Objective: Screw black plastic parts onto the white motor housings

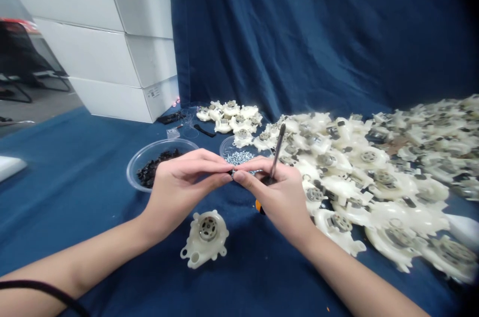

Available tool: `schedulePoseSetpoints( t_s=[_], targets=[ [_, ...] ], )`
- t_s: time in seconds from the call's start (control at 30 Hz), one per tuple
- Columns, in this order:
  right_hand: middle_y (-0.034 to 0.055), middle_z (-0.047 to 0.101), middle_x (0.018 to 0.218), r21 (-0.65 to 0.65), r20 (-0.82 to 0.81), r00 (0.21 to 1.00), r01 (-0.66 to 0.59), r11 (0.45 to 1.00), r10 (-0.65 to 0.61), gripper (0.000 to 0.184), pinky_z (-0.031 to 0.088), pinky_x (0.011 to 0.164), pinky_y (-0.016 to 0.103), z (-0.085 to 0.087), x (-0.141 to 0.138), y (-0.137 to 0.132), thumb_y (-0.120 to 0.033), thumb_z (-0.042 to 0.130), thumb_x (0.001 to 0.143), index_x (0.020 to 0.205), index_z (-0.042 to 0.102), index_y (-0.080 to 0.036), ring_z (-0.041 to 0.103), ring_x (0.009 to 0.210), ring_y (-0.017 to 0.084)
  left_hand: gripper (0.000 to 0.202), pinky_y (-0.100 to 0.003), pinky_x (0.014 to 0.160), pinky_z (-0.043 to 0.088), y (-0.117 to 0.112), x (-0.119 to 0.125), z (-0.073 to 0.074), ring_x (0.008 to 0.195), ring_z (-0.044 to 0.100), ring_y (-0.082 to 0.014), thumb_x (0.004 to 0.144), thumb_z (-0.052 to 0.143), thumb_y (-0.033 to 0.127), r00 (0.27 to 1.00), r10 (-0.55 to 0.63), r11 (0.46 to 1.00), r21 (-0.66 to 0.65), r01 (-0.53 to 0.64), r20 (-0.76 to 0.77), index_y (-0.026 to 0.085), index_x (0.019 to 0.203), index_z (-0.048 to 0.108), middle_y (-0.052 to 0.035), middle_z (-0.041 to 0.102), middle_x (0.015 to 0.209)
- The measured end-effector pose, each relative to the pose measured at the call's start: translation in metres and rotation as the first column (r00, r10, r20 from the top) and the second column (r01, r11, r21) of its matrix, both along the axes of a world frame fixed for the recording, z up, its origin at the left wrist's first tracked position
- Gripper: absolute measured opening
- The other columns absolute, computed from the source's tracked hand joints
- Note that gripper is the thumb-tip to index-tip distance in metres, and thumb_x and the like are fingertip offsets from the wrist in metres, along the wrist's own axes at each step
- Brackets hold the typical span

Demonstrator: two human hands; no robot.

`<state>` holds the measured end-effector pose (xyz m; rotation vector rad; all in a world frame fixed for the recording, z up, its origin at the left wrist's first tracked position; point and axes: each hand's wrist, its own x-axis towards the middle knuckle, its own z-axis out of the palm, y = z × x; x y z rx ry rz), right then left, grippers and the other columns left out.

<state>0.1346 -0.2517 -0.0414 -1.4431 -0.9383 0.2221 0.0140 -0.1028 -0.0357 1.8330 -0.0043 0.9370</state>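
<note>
My left hand is closed in a pinch on a small black piece, mostly covered by the fingertips. The fingertips of my right hand meet it there, thumb and forefinger pressed together; whether they pinch a screw I cannot make out. A screwdriver is tucked in my right hand, its shaft pointing up and part of its orange and black handle showing below the palm. Below both hands, a cream plastic housing with a round metal motor lies on the blue cloth.
Behind my left hand stands a clear bowl of black pieces. Another clear bowl holds small silvery screws. Many similar housings are heaped on the right, with a smaller group at the back. White boxes are stacked back left.
</note>
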Motion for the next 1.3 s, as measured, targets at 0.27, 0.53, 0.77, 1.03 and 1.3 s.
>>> schedulePoseSetpoints(
  t_s=[0.27,0.53,0.77,1.03,1.3],
  targets=[
    [-0.0001,0.073,0.080,-0.046,0.047,0.999,0.001,0.999,0.001,0.022,0.041,0.057,0.021,-0.002,0.001,0.001,-0.043,0.074,0.087,0.085,0.078,-0.021,0.052,0.059,0.006,0.020,-0.020,0.073,0.060,0.001,-0.001,0.000,0.083,0.071,-0.0126,0.080,0.082,0.015,1.000,0.019,0.995,0.100,-0.020,0.008,0.027,0.096,0.083,-0.0024,0.076,0.090],
    [0.0004,0.069,0.072,-0.076,0.080,0.995,-0.057,0.995,0.064,0.036,0.045,0.064,0.021,-0.003,-0.001,0.001,-0.045,0.061,0.096,0.077,0.073,-0.017,0.058,0.066,0.008,0.017,-0.021,0.075,0.060,-0.002,-0.001,0.001,0.085,0.071,-0.0136,0.081,0.081,0.019,0.999,-0.017,0.995,0.096,0.019,-0.031,0.028,0.096,0.083,-0.0030,0.076,0.093],
    [-0.0017,0.060,0.093,-0.174,-0.162,0.976,-0.173,0.969,0.145,0.030,0.043,0.055,0.020,-0.002,0.003,0.000,-0.047,0.063,0.093,0.109,0.053,-0.025,0.048,0.060,0.006,0.013,-0.011,0.078,0.057,0.012,0.005,0.017,0.087,0.070,-0.0083,0.084,0.079,0.029,0.995,0.022,0.940,-0.336,-0.052,-0.093,0.024,0.097,0.079,-0.0013,0.076,0.097],
    [0.0045,0.066,0.103,-0.245,0.204,0.968,-0.096,0.965,0.148,0.032,0.053,0.074,0.026,0.001,0.014,-0.001,-0.044,0.043,0.104,0.122,0.061,-0.025,0.063,0.078,0.011,0.014,-0.017,0.077,0.061,0.036,0.010,0.027,0.095,0.074,-0.0141,0.086,0.076,0.027,0.997,-0.070,0.776,-0.627,0.067,0.019,0.019,0.098,0.076,-0.0063,0.078,0.101],
    [0.0031,0.073,0.119,-0.357,0.660,0.750,0.252,0.900,0.052,0.041,0.050,0.068,0.028,0.009,0.013,-0.010,-0.039,0.036,0.107,0.145,0.050,-0.032,0.072,0.090,0.017,0.014,-0.017,0.072,0.061,0.032,0.009,0.023,0.084,0.070,-0.0108,0.084,0.078,0.025,0.993,-0.115,0.770,-0.630,0.100,0.017,0.018,0.096,0.076,-0.0028,0.073,0.087]
  ],
)
